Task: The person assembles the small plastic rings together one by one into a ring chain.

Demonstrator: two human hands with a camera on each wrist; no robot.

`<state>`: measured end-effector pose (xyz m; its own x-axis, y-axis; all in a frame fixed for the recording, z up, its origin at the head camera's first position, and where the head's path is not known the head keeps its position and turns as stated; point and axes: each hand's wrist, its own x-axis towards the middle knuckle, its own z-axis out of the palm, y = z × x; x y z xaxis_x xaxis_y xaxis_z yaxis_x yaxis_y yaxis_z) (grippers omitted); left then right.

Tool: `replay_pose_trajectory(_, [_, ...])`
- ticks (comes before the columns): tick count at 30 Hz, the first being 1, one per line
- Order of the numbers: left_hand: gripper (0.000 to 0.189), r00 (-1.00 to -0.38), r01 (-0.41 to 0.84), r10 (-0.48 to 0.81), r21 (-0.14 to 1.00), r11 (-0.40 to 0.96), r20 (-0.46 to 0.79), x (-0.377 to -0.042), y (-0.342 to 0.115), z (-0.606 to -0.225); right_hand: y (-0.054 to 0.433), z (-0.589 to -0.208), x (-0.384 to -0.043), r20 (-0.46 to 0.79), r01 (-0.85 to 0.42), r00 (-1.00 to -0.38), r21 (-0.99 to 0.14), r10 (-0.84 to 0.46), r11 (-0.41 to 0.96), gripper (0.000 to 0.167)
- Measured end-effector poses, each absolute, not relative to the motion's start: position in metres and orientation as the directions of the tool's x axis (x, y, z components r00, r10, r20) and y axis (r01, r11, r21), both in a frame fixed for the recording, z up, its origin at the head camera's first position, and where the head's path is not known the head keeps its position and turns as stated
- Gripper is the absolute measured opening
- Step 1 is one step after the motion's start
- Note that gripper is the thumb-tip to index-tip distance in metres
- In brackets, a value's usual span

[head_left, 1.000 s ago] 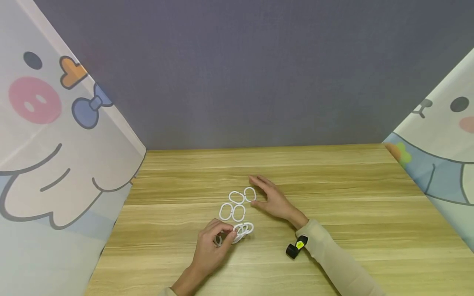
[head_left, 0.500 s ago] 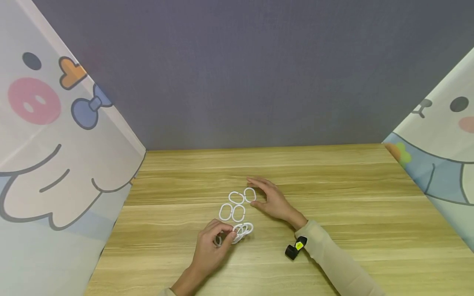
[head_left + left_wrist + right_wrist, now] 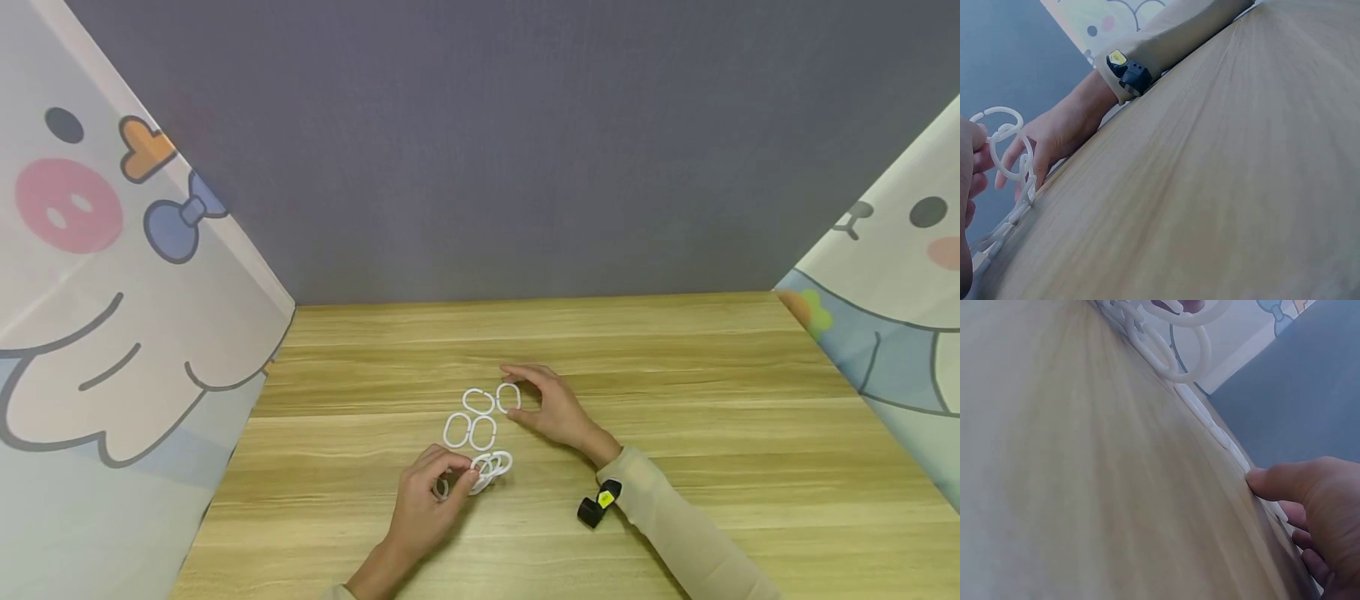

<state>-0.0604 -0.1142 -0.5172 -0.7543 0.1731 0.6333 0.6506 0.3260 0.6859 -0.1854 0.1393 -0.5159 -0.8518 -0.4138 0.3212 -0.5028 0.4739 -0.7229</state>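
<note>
My left hand (image 3: 429,500) pinches a bunch of joined white plastic links (image 3: 502,471) between thumb and index finger, just above the table. The left wrist view shows one oval link (image 3: 1002,110) with a gap in its loop, others hanging from it. Another link (image 3: 445,487) shows inside the curl of that hand. My right hand (image 3: 557,410) has its thumb and index finger at opposite ends of a loose link (image 3: 520,398) lying on the table. In the right wrist view the thumb (image 3: 1266,482) meets the link's edge low at the tabletop.
Three more loose links lie flat between the hands: one link (image 3: 474,389) beside the gripped one, and a pair of links (image 3: 446,433) nearer me. The wooden table (image 3: 675,375) ends at a grey wall (image 3: 525,167). A black wrist device (image 3: 600,502) sits at the right cuff.
The right thumb and index finger have drawn closer around the far link, which has shifted slightly right and toward me. The left hand and its links have stayed nearly still.
</note>
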Motion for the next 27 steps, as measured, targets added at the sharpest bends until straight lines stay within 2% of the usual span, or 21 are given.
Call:
replay_pose_trajectory(16, [0.023,-0.749,0.655,0.166,0.680,0.330,0.641,-0.061,-0.114,-0.518,0.141,-0.510,-0.170,0.409,-0.505,-0.850,-0.812,-0.332,0.293,0.073])
replay_pose_trajectory(27, [0.022,-0.759,0.642,0.154,0.688,0.339,0.632,-0.060,-0.114,-0.517,0.141,-0.496,-0.148,0.569,-0.631,-0.759,-0.763,-0.318,0.141,0.071])
